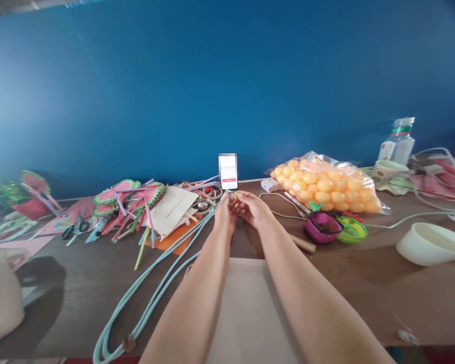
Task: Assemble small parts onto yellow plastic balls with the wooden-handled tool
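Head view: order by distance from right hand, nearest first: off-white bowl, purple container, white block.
1. White block: just beyond the right hand, slightly right.
2. Purple container: farther right, in front of the bag of orange balls.
3. Off-white bowl: far right, past the purple container.

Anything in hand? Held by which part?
A small shiny piece, held between the left grip and right grip; too small and covered to tell which part.
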`<state>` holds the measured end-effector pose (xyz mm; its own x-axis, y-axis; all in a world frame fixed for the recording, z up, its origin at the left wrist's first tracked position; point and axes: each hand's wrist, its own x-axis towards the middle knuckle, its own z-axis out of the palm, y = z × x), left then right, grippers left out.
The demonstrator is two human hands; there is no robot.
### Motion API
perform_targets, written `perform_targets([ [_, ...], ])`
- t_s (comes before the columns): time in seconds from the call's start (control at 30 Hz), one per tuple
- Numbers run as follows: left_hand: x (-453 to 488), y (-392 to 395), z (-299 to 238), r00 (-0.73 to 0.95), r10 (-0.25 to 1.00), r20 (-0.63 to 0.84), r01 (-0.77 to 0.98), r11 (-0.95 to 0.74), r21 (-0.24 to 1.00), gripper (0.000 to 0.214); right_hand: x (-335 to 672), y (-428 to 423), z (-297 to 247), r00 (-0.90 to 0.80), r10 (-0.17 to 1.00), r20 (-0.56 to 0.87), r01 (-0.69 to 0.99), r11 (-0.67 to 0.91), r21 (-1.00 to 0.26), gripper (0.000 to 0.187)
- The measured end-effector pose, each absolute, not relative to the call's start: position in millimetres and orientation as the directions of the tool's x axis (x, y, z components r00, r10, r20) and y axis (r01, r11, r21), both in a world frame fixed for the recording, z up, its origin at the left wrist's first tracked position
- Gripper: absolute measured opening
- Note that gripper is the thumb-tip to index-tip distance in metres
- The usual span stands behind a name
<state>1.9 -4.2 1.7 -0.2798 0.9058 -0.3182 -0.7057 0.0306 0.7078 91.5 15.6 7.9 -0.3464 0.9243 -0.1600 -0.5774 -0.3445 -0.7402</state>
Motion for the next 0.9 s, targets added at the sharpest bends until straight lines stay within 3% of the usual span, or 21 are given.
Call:
perform_targets([
  [0.9, 1.2, -3.0, -1.3, -0.342, 0.903, -0.260, -0.662, -0.035, 0.749, 0.034, 90.7, 14.2, 8.1, -0.332, 0.927, -0.172, -0.543, -0.337, -0.769, 0.007],
])
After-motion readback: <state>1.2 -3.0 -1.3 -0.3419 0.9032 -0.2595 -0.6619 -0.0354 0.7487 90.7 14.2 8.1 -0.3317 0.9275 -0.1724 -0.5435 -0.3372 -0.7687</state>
